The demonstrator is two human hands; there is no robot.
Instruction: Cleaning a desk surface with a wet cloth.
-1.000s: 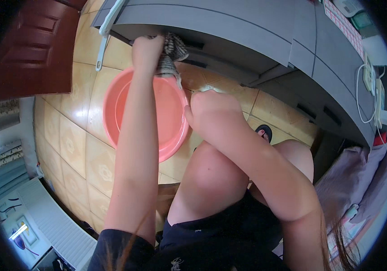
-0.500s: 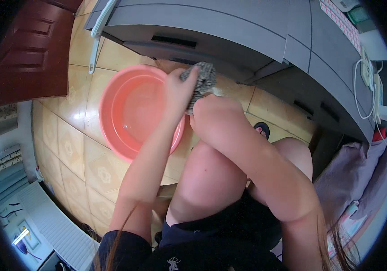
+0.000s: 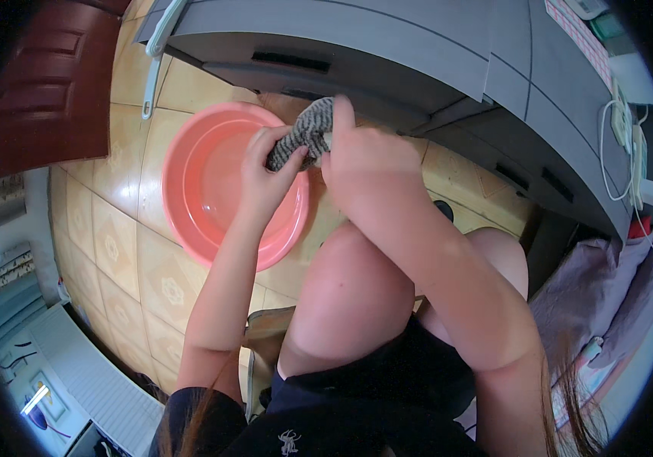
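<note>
A grey-and-white striped cloth (image 3: 312,128) is bunched between my two hands, over the right rim of a pink plastic basin (image 3: 174,179). My left hand (image 3: 269,171) grips its lower left end, fingers behind and thumb in front. At the other end my right hand (image 3: 368,152) is closed around the cloth, thumb pointing up along it. The right hand's other fingers are mostly hidden. The basin stands on the floor and seems to hold some clear water.
Grey drawer cabinets (image 3: 387,68) run along the far side, close beyond my hands. A pale blue plastic strap (image 3: 156,61) hangs at their left corner. A dark red door (image 3: 41,84) stands at far left. Tan tiles (image 3: 117,236) cover the floor. My bare knees (image 3: 353,297) are below my hands.
My left hand has moved left and down, over the basin, with its end of the cloth. The right hand has risen and turned thumb-up. The cloth now stretches between both hands.
</note>
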